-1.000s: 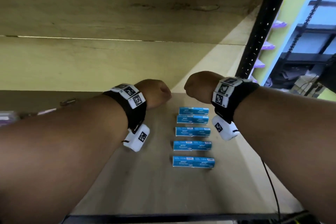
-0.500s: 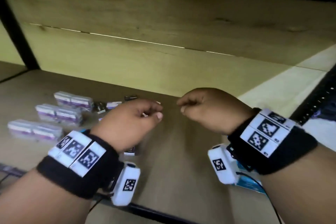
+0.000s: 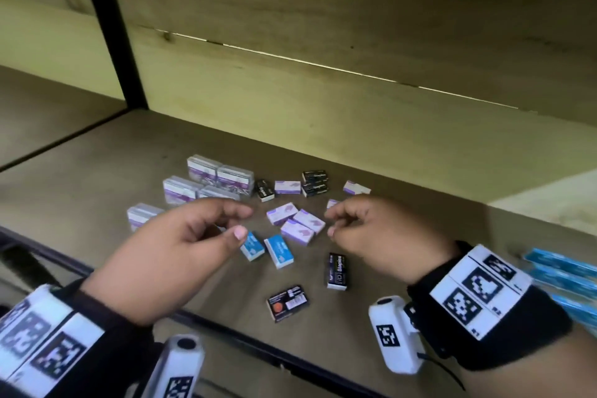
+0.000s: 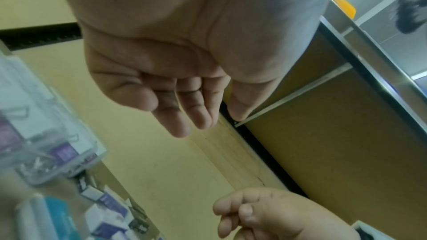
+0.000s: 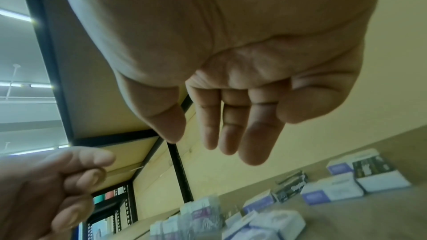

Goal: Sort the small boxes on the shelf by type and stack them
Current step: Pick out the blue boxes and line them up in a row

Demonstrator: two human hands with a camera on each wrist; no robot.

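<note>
Small boxes lie scattered on the wooden shelf (image 3: 420, 191): purple-and-white ones (image 3: 296, 232), two light blue ones (image 3: 279, 251) and black ones (image 3: 337, 270), one of which lies label-up (image 3: 287, 302) near the front edge. Both hands hover just above this pile. My left hand (image 3: 240, 221) hangs over the blue boxes with loosely curled fingers and holds nothing. My right hand (image 3: 331, 222) is beside the purple boxes, also loosely curled and empty. The wrist views show a bare left palm (image 4: 208, 125) and a bare right palm (image 5: 198, 141).
Clear cases with purple labels (image 3: 219, 176) stand in pairs at the left of the pile. Long blue boxes (image 3: 562, 265) lie at the far right edge. A black upright post (image 3: 109, 26) stands at the back left. The shelf's dark front rail (image 3: 245, 339) runs below my wrists.
The view has swung left from the row of long blue boxes to the scattered pile. Both hands have loosened from fists and come over the small boxes.
</note>
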